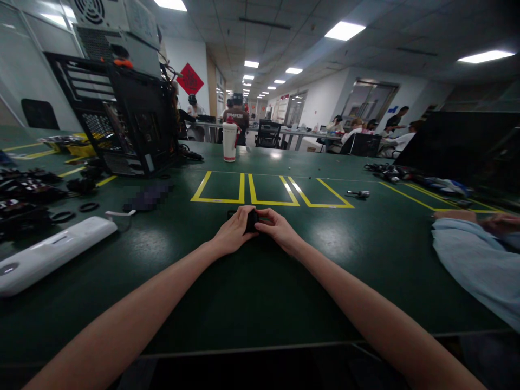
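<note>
Both of my hands meet around a small black block-like object [251,221] just above or on the green table [260,292]; its exact kind I cannot make out. My left hand [234,232] is closed over its left side and top, hiding much of it. From the right, my right hand [278,228] pinches its edge between thumb and fingers. Beyond my hands, yellow tape outlines [274,204] mark three boxes on the tabletop. A small screwdriver-like tool [358,194] lies to the right of them.
An open black computer case [134,119] stands at the left, with a power supply-like metal box on top. Nearer are a white elongated device [57,252] and black rings [88,207]. A white cup [229,142] stands at the back. A co-worker's sleeve [467,254] rests at the right.
</note>
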`<state>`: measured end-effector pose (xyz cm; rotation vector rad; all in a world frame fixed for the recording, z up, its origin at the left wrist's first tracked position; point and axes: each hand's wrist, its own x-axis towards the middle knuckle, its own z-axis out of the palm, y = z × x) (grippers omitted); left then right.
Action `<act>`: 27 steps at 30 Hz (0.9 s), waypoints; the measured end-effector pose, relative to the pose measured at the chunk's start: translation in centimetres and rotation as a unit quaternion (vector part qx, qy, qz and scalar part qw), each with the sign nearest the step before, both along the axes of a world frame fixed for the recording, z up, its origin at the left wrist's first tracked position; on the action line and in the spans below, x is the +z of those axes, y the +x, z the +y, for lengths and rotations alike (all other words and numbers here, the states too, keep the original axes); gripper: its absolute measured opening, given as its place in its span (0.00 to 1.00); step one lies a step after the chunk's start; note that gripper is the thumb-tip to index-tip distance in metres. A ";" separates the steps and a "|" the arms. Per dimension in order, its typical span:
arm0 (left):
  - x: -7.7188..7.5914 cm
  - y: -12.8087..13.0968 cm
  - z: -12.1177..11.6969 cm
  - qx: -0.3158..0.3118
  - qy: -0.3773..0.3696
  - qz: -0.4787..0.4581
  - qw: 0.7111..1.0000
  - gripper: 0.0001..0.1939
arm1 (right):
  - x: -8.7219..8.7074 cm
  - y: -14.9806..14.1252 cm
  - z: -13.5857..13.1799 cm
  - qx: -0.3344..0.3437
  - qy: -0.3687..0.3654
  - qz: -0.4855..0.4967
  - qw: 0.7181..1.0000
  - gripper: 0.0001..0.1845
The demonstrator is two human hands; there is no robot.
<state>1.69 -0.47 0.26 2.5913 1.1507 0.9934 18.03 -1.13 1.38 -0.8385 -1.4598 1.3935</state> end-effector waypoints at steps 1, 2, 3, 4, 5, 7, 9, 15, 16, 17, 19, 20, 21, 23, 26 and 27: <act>-0.1 0.0 0.1 0.000 0.002 -0.001 1.000 0.31 | 0.0 0.0 -0.1 0.003 0.005 0.002 1.000 0.20; -0.1 0.1 0.1 0.001 0.004 -0.003 1.000 0.31 | 0.1 0.1 -0.2 0.004 0.008 0.001 1.000 0.20; -0.1 0.1 0.1 0.000 0.006 -0.005 1.000 0.31 | 0.1 0.1 -0.2 -0.001 0.010 -0.003 1.000 0.19; -0.1 0.1 0.2 -0.001 0.009 -0.006 1.000 0.31 | 0.1 0.0 -0.3 -0.010 0.009 -0.007 1.000 0.17; -0.1 0.1 0.2 -0.003 0.011 -0.006 1.000 0.31 | 0.1 0.0 -0.3 -0.018 0.007 -0.011 1.000 0.16; -0.1 0.1 0.1 -0.005 0.012 -0.003 1.000 0.31 | 0.1 -0.2 -0.2 -0.035 0.003 -0.017 0.999 0.14; 0.0 0.1 0.1 -0.005 0.011 -0.001 1.000 0.31 | 0.0 -0.3 0.0 -0.046 0.000 -0.027 0.999 0.15; 0.1 0.1 0.0 -0.006 0.005 -0.006 1.000 0.31 | 0.1 -0.2 0.1 -0.019 0.002 -0.021 1.000 0.17; 0.1 0.1 0.0 -0.006 0.005 -0.008 1.000 0.31 | 0.1 -0.2 0.0 -0.010 0.007 -0.011 1.000 0.17; 0.1 0.1 0.0 -0.006 0.004 -0.009 1.000 0.31 | 0.2 -0.1 -0.1 -0.005 0.013 -0.001 1.000 0.17; 0.1 0.1 0.0 -0.005 0.002 -0.009 1.000 0.31 | 0.2 -0.1 -0.3 -0.005 0.022 0.007 1.000 0.16; 0.1 0.1 0.0 -0.004 0.001 -0.009 1.000 0.31 | 0.1 -0.1 -0.3 -0.011 0.023 0.004 1.000 0.15; 0.1 0.1 0.0 -0.004 -0.001 -0.008 1.000 0.31 | 0.1 -0.1 -0.4 -0.019 0.023 -0.002 1.000 0.14; 0.2 0.1 -0.1 -0.005 -0.002 -0.009 1.000 0.31 | 0.0 -0.2 -0.3 -0.035 0.021 -0.015 0.999 0.13; 0.4 0.0 -0.2 -0.015 -0.001 -0.014 1.000 0.30 | 0.0 -0.3 0.0 -0.042 0.013 -0.026 0.999 0.16; 0.4 0.0 -0.2 -0.016 -0.002 -0.014 1.000 0.30 | 0.0 -0.3 0.1 -0.042 0.008 -0.030 0.999 0.17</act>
